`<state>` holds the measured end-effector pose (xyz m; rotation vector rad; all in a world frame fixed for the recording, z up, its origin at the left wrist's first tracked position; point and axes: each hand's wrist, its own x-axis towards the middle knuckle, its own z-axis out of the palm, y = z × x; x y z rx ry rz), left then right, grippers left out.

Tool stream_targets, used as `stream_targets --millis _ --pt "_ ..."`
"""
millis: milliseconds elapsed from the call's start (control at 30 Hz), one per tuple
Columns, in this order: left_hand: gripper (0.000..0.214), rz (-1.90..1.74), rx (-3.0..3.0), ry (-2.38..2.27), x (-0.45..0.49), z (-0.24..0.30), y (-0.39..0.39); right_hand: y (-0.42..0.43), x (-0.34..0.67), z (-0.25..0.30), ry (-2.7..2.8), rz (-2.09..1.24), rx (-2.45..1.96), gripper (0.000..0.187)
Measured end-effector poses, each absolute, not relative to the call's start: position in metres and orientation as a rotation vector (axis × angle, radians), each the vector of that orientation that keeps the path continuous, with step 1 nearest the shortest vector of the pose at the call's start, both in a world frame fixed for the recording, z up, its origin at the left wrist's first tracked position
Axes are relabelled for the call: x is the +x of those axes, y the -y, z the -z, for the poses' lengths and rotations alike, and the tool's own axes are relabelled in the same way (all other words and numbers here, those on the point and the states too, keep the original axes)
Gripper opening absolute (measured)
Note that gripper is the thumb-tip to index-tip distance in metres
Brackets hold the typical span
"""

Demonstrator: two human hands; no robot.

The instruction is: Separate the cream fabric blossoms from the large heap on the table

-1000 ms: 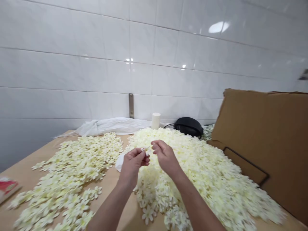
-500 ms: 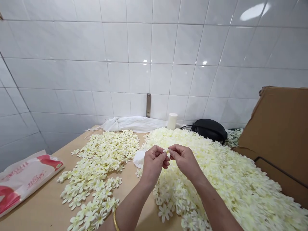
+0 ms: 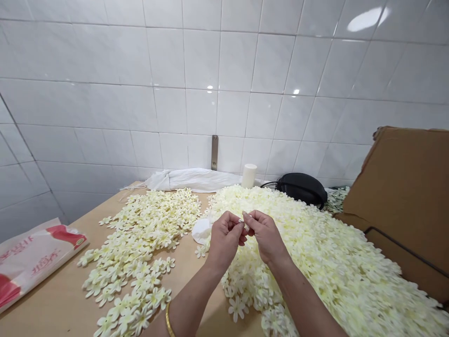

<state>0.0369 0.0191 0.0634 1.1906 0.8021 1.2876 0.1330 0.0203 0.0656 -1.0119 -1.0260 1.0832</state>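
Together, left hand (image 3: 224, 239) and right hand (image 3: 268, 236) pinch small flower (image 3: 244, 226) between fingertips.

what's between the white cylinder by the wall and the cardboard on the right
A black pouch sits between them, at the far edge of the flower heap; the head view shows it.

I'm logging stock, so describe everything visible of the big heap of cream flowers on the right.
The big heap is a loose, deep mound of small cream-white flower shapes with pale yellow centres, seemingly fabric. It covers the right of the table, from the black object by the wall to the near edge, against the brown cardboard. The left hand and right hand, pinching a small cream piece, are above its left side.
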Motion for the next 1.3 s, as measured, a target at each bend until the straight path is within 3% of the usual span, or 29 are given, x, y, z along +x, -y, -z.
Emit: stream_targets --millis 200,333,833,1300 --pt "0.022 -1.198 1.072 -0.597 0.032 -0.055 -0.03 -0.024 0.133 -0.063 0.777 -1.477 -0.872 0.042" --pt "0.031 -1.126 0.941 -0.546 0.025 -0.058 -0.036 -0.025 0.141 -0.065 0.801 -1.538 -0.818 0.036" --pt "0.032 -1.137 0.722 -0.56 0.028 -0.07 -0.026 -0.017 0.14 -0.072 1.325 -0.694 -0.995 0.021" --pt "0.012 -1.01 0.527 -0.508 0.03 -0.07 -0.024 -0.017 0.141 -0.07 1.296 -0.754 -0.944 0.024"
